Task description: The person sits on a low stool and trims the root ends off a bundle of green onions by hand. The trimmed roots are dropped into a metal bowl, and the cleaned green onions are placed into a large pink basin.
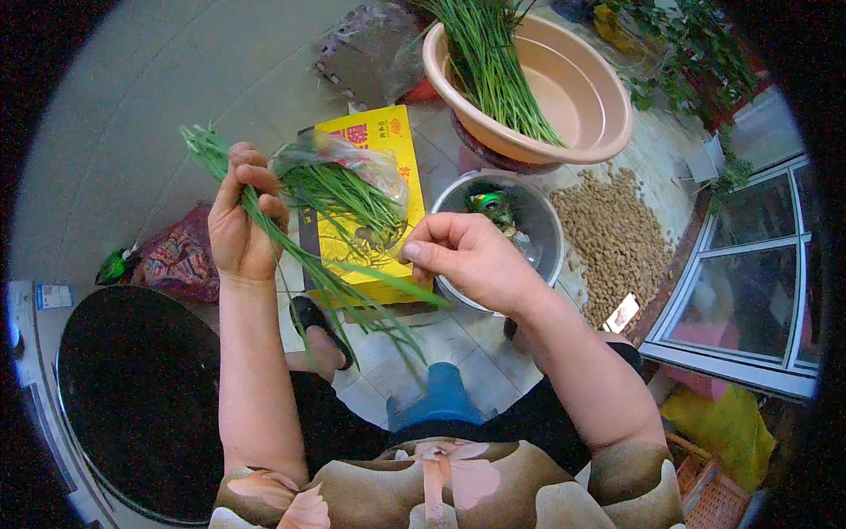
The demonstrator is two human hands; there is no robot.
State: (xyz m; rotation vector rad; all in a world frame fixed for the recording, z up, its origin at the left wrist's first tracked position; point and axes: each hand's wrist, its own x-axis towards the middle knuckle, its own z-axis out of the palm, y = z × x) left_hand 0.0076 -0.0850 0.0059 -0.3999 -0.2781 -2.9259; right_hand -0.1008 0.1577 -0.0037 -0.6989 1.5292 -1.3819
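Observation:
My left hand [246, 221] is raised, holding a loose bunch of garlic chives [297, 251] whose long leaves fan down to the right. My right hand [472, 258] is over the near-left rim of a waste bin [560, 246], thumb and fingertips pinched together. I see nothing between them, though a tiny scrap could be hidden. Between my hands, more chives [344, 188] lie partly in a clear plastic bag [390, 170] on a yellow printed box [413, 198]. The bin contains a green crumpled wrapper and other litter.
A peach plastic basin [581, 79] at the top holds a big bundle of chives [492, 73]. Peanuts in shells [615, 231] cover the floor at right, near a glazed frame [747, 297]. A blue stool [443, 397] is beneath me. A black round surface [139, 403] stands left.

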